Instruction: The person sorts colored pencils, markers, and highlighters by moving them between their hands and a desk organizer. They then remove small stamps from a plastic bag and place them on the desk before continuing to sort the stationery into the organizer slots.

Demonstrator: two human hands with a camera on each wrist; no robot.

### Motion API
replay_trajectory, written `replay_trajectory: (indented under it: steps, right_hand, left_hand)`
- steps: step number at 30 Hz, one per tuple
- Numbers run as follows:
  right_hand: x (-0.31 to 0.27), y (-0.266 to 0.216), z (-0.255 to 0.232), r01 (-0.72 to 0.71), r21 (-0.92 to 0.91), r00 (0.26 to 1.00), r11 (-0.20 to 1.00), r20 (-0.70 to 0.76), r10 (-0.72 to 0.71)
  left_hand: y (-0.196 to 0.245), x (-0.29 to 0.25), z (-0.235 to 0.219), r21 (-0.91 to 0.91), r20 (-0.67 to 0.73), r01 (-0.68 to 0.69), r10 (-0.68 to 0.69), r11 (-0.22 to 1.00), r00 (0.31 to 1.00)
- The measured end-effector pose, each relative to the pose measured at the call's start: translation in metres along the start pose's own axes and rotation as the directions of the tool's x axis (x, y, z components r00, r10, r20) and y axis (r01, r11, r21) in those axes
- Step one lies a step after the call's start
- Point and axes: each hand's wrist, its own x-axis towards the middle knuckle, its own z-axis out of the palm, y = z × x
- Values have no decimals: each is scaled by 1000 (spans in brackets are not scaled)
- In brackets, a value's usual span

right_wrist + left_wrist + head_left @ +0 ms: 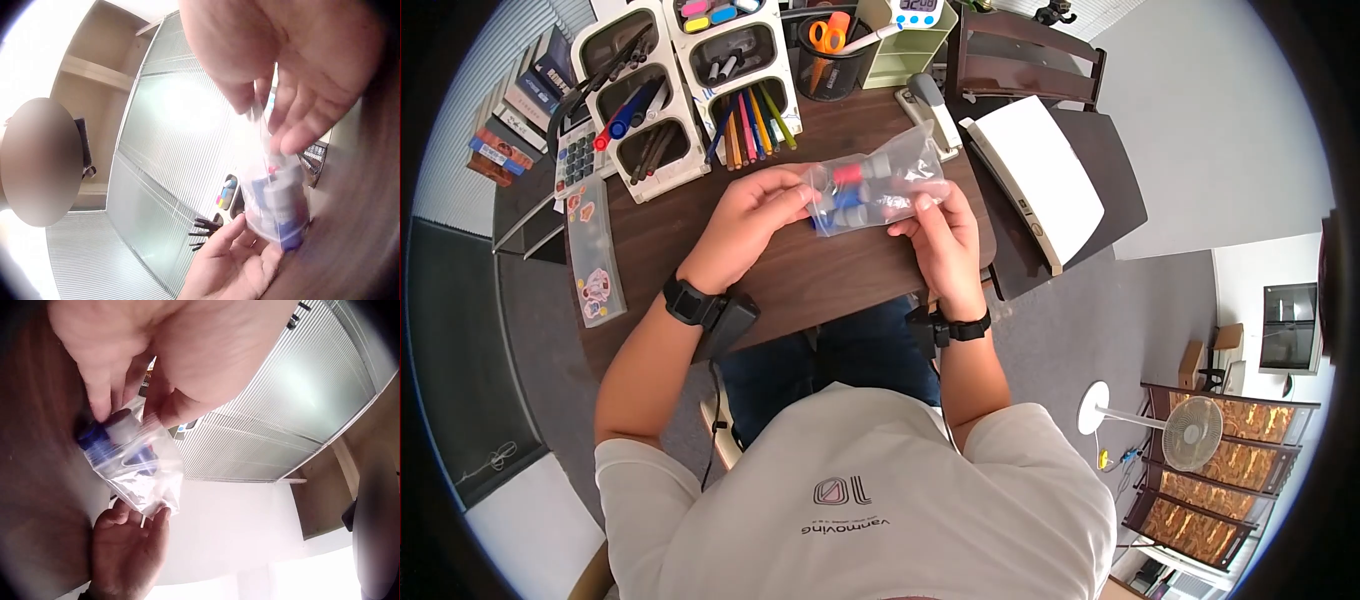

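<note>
Both hands hold a clear plastic bag (910,165) above the front part of the brown desk. Inside lie several small bottles with grey, red and blue parts, among them a red one (847,174). The left hand (745,225) pinches the bag's left end between thumb and fingers. At the other end the right hand (945,245) grips the plastic, thumb on top. In the left wrist view the bag (150,487) hangs between the left hand (187,350) and the right hand (128,550). The right wrist view shows blue and grey bottles (284,200) through the plastic.
Pen organisers (640,100) stand at the back left, beside a black mesh cup (830,75) with orange scissors. A stapler (932,115) and a white device (1040,180) are to the right. A stickered pouch (595,255) and a calculator (578,160) lie left.
</note>
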Motion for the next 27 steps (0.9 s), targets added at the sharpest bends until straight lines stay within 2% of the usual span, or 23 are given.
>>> replay_trajectory:
  steps: [1, 3, 4, 6, 7, 9, 10, 13, 14, 17, 20, 21, 22, 24, 26, 27]
  right_hand:
    - [1, 1, 2, 2, -1, 1000, 1000, 2, -2]
    - [0, 3, 4, 168, 89, 980, 982, -121, -157]
    - [0, 3, 4, 166, 88, 981, 982, -120, -155]
    - [-1, 3, 3, 222, 142, 949, 965, -260, -180]
    - [-1, 5, 2, 236, 116, 943, 965, -266, -199]
    - [-4, 5, 1, 261, 115, 931, 958, -293, -219]
    - [-4, 5, 1, 285, 119, 919, 951, -316, -236]
    - [-6, 3, 0, 340, 152, 885, 928, -385, -261]
    - [-7, 2, -1, 341, 152, 885, 928, -385, -262]
    - [-12, -5, -2, 426, 34, 757, 904, -560, -336]
    - [-23, -24, 7, 528, 58, 714, 847, -571, -405]
    - [-27, -27, 9, 510, 88, 758, 856, -516, -399]
    - [-30, -28, 13, 507, 82, 756, 858, -521, -396]
    - [-35, -24, 29, 317, 381, 907, 869, -390, -159]
    - [-37, -14, 40, 136, 537, 946, 832, -321, 53]
    - [-41, -9, 49, 95, 564, 939, 820, -325, 114]
  left_hand:
    - [0, 2, -2, 0, 0, -3, 3, 1000, 1000]
    - [-3, 4, -4, 240, -31, -158, 171, 958, 985]
    - [-3, 3, -3, 239, -33, -157, 170, 958, 985]
    - [-1, 1, 1, 313, -68, -186, 217, 932, 974]
    - [0, 1, 4, 311, -64, -187, 216, 932, 974]
    - [3, -2, 8, 482, -38, -202, 251, 853, 967]
    - [5, -4, 10, 482, -38, -203, 252, 852, 967]
    - [8, -6, 11, 730, 103, -327, 375, 600, 921]
    - [8, -5, 10, 730, 104, -328, 376, 599, 921]
    - [10, -6, 11, 698, 83, -306, 351, 647, 933]
    - [13, -7, 9, 681, 105, -315, 338, 661, 935]
    - [13, -8, 9, 696, 141, -348, 356, 628, 924]
    - [12, -8, 10, 706, 180, -382, 371, 596, 911]
    - [12, -9, 12, 704, 196, -374, 342, 603, 919]
    - [16, -11, 15, 709, 210, -368, 318, 602, 925]
    - [19, -13, 18, 703, 260, -449, 387, 552, 884]
